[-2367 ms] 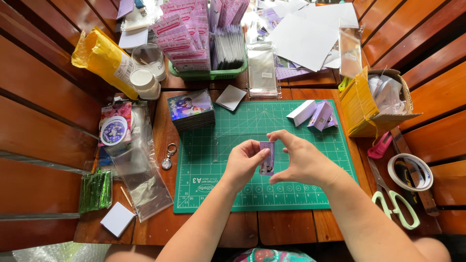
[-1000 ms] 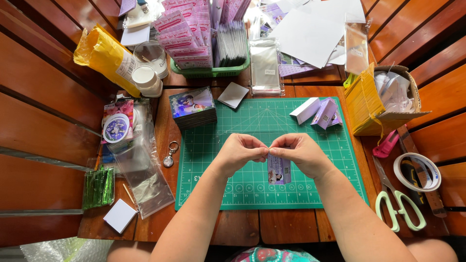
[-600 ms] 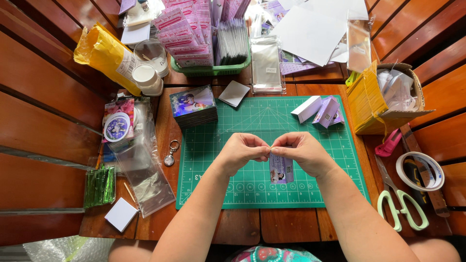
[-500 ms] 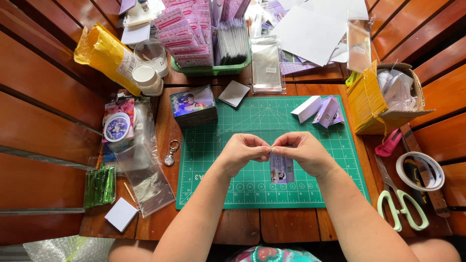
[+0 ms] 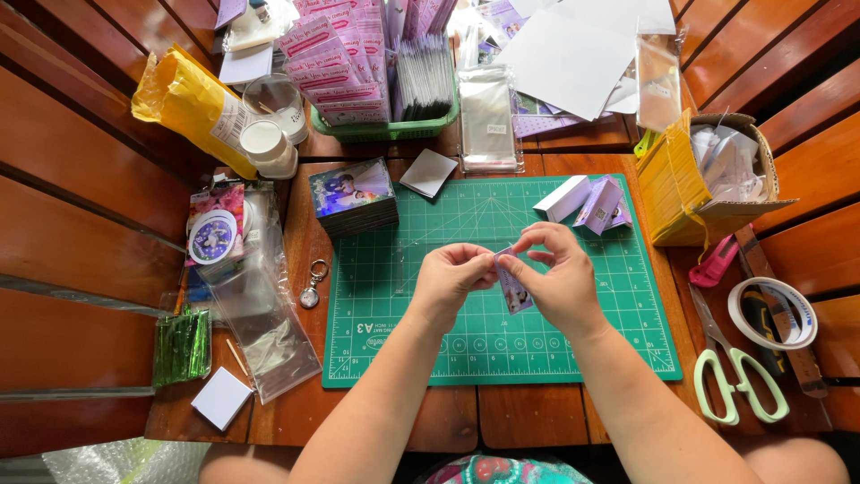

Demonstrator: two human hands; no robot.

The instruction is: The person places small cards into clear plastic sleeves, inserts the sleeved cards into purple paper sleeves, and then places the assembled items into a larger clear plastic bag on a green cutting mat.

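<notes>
A slatted reddish-brown wooden surface (image 5: 81, 197) fills the view, crowded with craft supplies, with a green cutting mat (image 5: 430, 341) laid in its middle. Above the mat the left hand (image 5: 448, 280) and right hand (image 5: 557, 278) meet, fingertips of both pinching a small photo card (image 5: 514, 289) that hangs between them, slightly tilted, just over the mat.

Beyond the left hand sits a stack of printed cards (image 5: 353, 195), and farther off a green basket (image 5: 385, 130) packed with pink packets. Left of the left hand lie a keyring (image 5: 312, 289), clear cellophane sleeves (image 5: 262, 314), a bundle of green twist ties (image 5: 181, 345) and a small white pad (image 5: 221, 398). A yellow padded mailer (image 5: 188, 103) and a lidded white jar (image 5: 267, 148) lie far up on that side.

Beyond the right hand rest small white and purple boxes (image 5: 587, 202). To its right stands an open cardboard box (image 5: 717, 179) beside yellow envelopes, with a pink cutter (image 5: 714, 263), a roll of tape (image 5: 772, 314) and green-handled scissors (image 5: 735, 372) nearer the edge. White paper sheets (image 5: 573, 58) lie at the far side.
</notes>
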